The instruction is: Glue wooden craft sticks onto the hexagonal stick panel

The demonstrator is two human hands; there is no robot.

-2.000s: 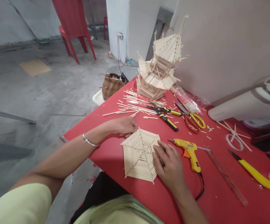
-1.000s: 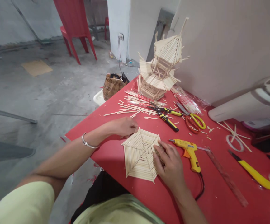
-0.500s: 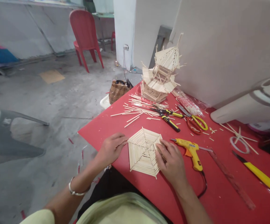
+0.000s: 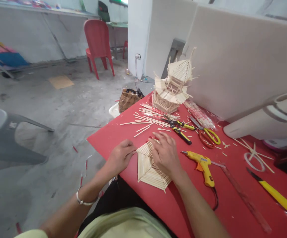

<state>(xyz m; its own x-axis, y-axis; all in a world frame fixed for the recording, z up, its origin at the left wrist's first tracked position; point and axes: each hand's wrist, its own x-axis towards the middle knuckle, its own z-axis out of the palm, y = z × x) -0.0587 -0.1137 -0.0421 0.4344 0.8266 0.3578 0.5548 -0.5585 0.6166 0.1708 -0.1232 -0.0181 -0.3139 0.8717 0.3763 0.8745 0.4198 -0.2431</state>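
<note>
A hexagonal panel of thin wooden sticks (image 4: 145,165), laid in rings around a centre, lies flat on the red table. My left hand (image 4: 122,155) pinches the tip of its left corner between thumb and fingers. Over the panel's upper right part rests my right hand (image 4: 165,152), fingers stretched out and hiding that side and much of the centre. To the right of this hand lies a yellow glue gun (image 4: 203,165) with a clear glue stick in its back.
Behind the panel are loose sticks (image 4: 143,122), black-and-yellow pliers (image 4: 181,135), scissors (image 4: 211,135) and a tiered stick tower (image 4: 174,89). A yellow-handled cutter (image 4: 279,195), a tape ring (image 4: 255,162) and a pale tube (image 4: 257,115) occupy the right. The red table's edge (image 4: 96,145) runs left.
My right hand has slid from the panel's right edge up and left across it. The left hand stays at the left corner. The camera view has shifted slightly.
</note>
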